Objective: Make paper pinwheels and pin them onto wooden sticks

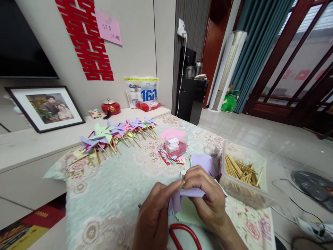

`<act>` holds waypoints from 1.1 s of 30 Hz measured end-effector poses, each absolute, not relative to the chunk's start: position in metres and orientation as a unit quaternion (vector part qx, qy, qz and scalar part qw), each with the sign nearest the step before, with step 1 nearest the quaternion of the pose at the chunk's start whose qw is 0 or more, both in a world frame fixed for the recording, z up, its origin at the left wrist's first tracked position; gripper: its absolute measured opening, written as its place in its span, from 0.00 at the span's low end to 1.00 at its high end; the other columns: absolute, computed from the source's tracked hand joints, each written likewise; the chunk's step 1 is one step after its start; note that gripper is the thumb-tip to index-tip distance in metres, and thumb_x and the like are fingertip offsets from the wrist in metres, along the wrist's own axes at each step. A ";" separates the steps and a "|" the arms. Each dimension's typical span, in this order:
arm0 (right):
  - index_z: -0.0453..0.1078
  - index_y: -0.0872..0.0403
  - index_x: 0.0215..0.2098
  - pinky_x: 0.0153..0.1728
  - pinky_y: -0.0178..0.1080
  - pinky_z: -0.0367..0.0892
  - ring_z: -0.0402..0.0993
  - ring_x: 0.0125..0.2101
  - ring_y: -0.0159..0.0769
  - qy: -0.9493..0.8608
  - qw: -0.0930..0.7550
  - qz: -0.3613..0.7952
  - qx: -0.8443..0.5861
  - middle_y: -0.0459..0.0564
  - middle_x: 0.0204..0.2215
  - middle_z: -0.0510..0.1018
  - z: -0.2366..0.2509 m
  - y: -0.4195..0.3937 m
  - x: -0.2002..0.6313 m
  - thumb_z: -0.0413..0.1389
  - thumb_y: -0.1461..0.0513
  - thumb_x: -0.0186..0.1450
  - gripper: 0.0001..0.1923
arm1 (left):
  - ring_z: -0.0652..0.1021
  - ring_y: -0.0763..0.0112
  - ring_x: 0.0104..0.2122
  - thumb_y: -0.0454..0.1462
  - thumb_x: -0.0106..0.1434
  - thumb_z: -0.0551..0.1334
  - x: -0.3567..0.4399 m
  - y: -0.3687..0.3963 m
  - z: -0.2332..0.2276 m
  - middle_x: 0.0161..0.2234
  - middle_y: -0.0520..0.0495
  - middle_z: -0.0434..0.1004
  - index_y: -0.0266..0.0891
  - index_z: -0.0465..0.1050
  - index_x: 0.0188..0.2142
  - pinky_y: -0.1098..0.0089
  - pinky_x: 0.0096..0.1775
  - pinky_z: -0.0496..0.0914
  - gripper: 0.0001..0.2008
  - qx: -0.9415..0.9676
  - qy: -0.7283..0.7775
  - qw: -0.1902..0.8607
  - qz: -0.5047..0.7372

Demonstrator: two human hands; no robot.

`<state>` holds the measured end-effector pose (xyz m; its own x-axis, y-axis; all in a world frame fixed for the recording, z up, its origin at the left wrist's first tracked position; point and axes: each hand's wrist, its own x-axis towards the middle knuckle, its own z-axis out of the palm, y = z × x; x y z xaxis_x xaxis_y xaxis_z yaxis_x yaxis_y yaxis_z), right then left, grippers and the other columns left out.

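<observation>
Close to me, my left hand [156, 211] and my right hand [206, 198] meet over a folded purple paper pinwheel [194, 192]. The fingers of my right hand are closed on the pinwheel's paper. The end of a wooden stick [181, 184] shows at my left thumb tip; that hand is closed around it, and most of the stick is hidden. Below lie red-handled scissors or pliers [186, 231], their working end out of sight. Pale green paper [189, 210] and purple paper sheets [203, 163] lie under and behind my right hand.
Finished pinwheels [102, 133] on sticks lie along the table's far left. A clear round container [177, 146] sits on patterned paper in the middle. To the right stands a plastic box [241, 185] of wooden sticks. The floral tablecloth [122, 184] covers the table.
</observation>
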<state>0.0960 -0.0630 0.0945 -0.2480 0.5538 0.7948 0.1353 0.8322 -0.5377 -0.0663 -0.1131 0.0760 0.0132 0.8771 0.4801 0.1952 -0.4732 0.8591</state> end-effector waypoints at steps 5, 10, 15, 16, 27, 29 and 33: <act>0.70 0.53 0.37 0.37 0.44 0.66 0.71 0.34 0.39 -0.767 0.570 0.186 -0.228 0.50 0.31 0.74 0.093 -0.063 0.097 0.53 0.73 0.64 0.10 | 0.76 0.73 0.33 0.29 0.69 0.51 -0.072 -0.114 0.076 0.36 0.50 0.71 0.54 0.70 0.60 0.74 0.34 0.70 0.25 0.704 0.410 0.220 0.536; 0.69 0.53 0.36 0.36 0.44 0.65 0.71 0.33 0.39 -0.763 0.581 0.174 -0.224 0.50 0.31 0.74 0.092 -0.064 0.095 0.53 0.74 0.63 0.11 | 0.76 0.72 0.35 0.26 0.68 0.51 -0.075 -0.118 0.078 0.37 0.50 0.70 0.52 0.66 0.61 0.73 0.35 0.71 0.27 0.726 0.418 0.169 0.519; 0.69 0.53 0.39 0.37 0.45 0.67 0.72 0.33 0.39 -0.743 0.613 0.180 -0.202 0.49 0.31 0.75 0.089 -0.064 0.091 0.54 0.75 0.63 0.13 | 0.76 0.70 0.36 0.27 0.67 0.52 -0.077 -0.119 0.078 0.38 0.49 0.71 0.50 0.66 0.60 0.72 0.37 0.72 0.26 0.738 0.431 0.130 0.502; 0.70 0.53 0.42 0.37 0.45 0.67 0.72 0.34 0.39 -0.738 0.619 0.181 -0.199 0.49 0.32 0.75 0.088 -0.064 0.091 0.54 0.75 0.62 0.14 | 0.76 0.70 0.36 0.28 0.68 0.52 -0.078 -0.119 0.077 0.38 0.49 0.72 0.50 0.66 0.61 0.72 0.37 0.72 0.25 0.741 0.434 0.124 0.498; 0.72 0.54 0.46 0.37 0.49 0.68 0.72 0.35 0.41 -0.769 0.600 0.125 -0.183 0.52 0.34 0.75 0.092 -0.066 0.096 0.50 0.74 0.64 0.17 | 0.77 0.68 0.32 0.31 0.68 0.53 -0.079 -0.123 0.080 0.35 0.48 0.74 0.48 0.72 0.56 0.72 0.35 0.72 0.20 0.753 0.457 0.069 0.469; 0.72 0.54 0.47 0.37 0.49 0.68 0.72 0.36 0.42 -0.771 0.599 0.114 -0.184 0.53 0.34 0.75 0.092 -0.067 0.097 0.50 0.73 0.64 0.17 | 0.77 0.68 0.32 0.31 0.68 0.53 -0.080 -0.123 0.080 0.35 0.48 0.74 0.48 0.72 0.56 0.72 0.34 0.72 0.21 0.755 0.454 0.063 0.468; 0.71 0.54 0.47 0.37 0.50 0.68 0.72 0.36 0.42 -0.776 0.592 0.097 -0.196 0.53 0.34 0.75 0.091 -0.068 0.098 0.49 0.73 0.63 0.18 | 0.76 0.68 0.30 0.31 0.68 0.53 -0.077 -0.123 0.081 0.33 0.48 0.74 0.49 0.73 0.56 0.72 0.33 0.71 0.21 0.754 0.451 0.055 0.475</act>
<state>0.0983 -0.0682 0.0914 -0.2220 0.4187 0.8806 0.1885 0.9045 -0.3825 -0.0766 -0.1230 0.0808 0.1423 0.7322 0.6661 0.6280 -0.5869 0.5110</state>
